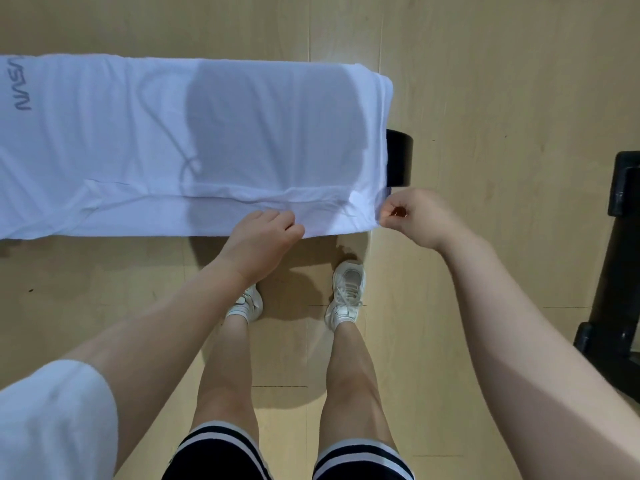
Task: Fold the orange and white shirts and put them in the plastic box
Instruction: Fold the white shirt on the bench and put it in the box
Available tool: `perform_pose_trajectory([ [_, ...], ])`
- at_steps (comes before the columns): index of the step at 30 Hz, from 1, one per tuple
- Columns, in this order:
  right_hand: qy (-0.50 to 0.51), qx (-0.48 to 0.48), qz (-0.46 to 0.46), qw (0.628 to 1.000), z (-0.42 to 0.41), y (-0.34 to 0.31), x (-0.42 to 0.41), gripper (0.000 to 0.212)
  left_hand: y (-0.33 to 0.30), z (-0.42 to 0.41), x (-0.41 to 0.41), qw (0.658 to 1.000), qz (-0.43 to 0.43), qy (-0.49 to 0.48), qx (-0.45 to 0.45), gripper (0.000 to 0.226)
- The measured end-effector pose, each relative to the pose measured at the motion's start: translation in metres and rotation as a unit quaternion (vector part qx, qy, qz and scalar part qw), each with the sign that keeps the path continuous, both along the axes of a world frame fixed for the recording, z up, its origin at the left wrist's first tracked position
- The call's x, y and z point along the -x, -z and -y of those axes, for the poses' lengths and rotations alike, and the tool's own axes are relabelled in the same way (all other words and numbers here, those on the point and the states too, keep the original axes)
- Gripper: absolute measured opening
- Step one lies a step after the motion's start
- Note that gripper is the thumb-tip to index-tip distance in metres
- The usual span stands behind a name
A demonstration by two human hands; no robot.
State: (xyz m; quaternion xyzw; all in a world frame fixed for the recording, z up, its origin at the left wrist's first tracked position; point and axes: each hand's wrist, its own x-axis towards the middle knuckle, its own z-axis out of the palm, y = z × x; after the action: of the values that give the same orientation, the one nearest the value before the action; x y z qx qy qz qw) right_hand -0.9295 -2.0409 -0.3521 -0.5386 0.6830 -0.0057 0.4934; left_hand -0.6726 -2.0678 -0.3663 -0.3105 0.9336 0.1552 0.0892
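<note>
Head view: your white cotton shirt [194, 143] lies spread flat over a raised surface that it hides completely, running from the left frame edge to its right edge just left of centre-right. Its near edge hangs straight above the floor in front of your feet; a long fold ridge runs parallel to that edge, just inside it. Grey lettering [20, 85] near the left edge reads "NASA", turned sideways.

Your left hand [266, 237] rests at the near edge with fingers curled, pinching the cloth. Your right hand [420, 216] is closed at the shirt's near right corner, fingertips pinching the corner fabric.

A black rounded part [399, 157] protrudes from under the right edge of the shirt, just beyond your right hand. Pale wooden plank floor [502, 81] lies open beyond the shirt and to its right. A black frame-like object [620, 258] stands at the right frame edge, well apart from the shirt. Your white lace-up shoes [346, 294] stand just short of the near edge.
</note>
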Motion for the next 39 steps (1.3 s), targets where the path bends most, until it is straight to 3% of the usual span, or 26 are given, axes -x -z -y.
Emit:
perform_pose_trajectory([
  [2, 0.042, 0.026, -0.044, 0.998, -0.002, 0.006, -0.011, 0.01, 0.006, -0.001, -0.002, 0.999, 0.002, -0.036, -0.018, 0.019],
  [5, 0.155, 0.098, -0.018, 0.983, -0.009, 0.006, -0.041, 0.015, 0.006, 0.0, -0.003, 0.994, -0.026, -0.102, -0.023, 0.01],
  [10, 0.259, 0.087, -0.026, 0.962, -0.006, 0.016, -0.069, 0.015, 0.002, 0.018, -0.007, 0.961, -0.03, -0.273, -0.026, 0.015],
  [12, 0.286, 0.104, -0.01, 0.953, -0.001, 0.015, -0.073, 0.004, 0.01, 0.024, -0.012, 0.979, -0.015, -0.201, 0.025, 0.013],
  [14, 0.337, 0.139, 0.033, 0.931, 0.006, 0.01, -0.073, 0.015, 0.019, 0.029, -0.02, 0.986, -0.003, -0.155, 0.065, 0.008],
  [17, 0.411, 0.132, 0.123, 0.894, 0.013, 0.004, -0.066, 0.027, 0.021, 0.037, -0.026, 0.982, -0.022, -0.166, 0.085, 0.011],
  [19, 0.416, 0.107, 0.142, 0.892, 0.016, 0.002, -0.064, 0.027, 0.019, 0.043, -0.028, 0.982, -0.048, -0.168, 0.069, 0.021],
  [21, 0.381, 0.088, 0.074, 0.917, 0.019, 0.004, -0.065, 0.03, 0.019, 0.049, -0.029, 0.983, -0.056, -0.17, 0.035, 0.029],
  [23, 0.316, 0.068, -0.049, 0.945, 0.022, 0.007, -0.069, 0.024, 0.022, 0.052, -0.035, 0.985, -0.047, -0.157, 0.045, 0.03],
  [25, 0.254, 0.068, -0.19, 0.946, 0.024, 0.01, -0.079, 0.012, 0.025, 0.053, -0.045, 0.986, -0.029, -0.149, 0.068, 0.026],
  [27, 0.143, 0.174, -0.285, 0.932, 0.022, 0.008, -0.102, 0.025, 0.025, 0.052, -0.061, 0.984, -0.015, -0.158, 0.083, 0.02],
  [29, -0.005, 0.307, -0.257, 0.916, 0.02, 0.007, -0.135, 0.03, 0.023, 0.049, -0.081, 0.981, -0.006, -0.168, 0.099, 0.016],
  [30, -0.069, 0.33, -0.222, 0.915, 0.02, 0.007, -0.153, 0.029, 0.022, 0.048, -0.093, 0.979, 0.0, -0.174, 0.107, 0.014],
  [35, -0.157, 0.299, -0.141, 0.931, 0.041, 0.016, -0.213, 0.022, 0.016, 0.053, -0.152, 0.971, 0.033, -0.21, 0.112, 0.011],
  [39, -0.209, 0.257, -0.198, 0.923, 0.063, 0.027, -0.219, 0.019, 0.021, 0.075, -0.169, 0.983, 0.057, -0.151, 0.085, 0.015],
])
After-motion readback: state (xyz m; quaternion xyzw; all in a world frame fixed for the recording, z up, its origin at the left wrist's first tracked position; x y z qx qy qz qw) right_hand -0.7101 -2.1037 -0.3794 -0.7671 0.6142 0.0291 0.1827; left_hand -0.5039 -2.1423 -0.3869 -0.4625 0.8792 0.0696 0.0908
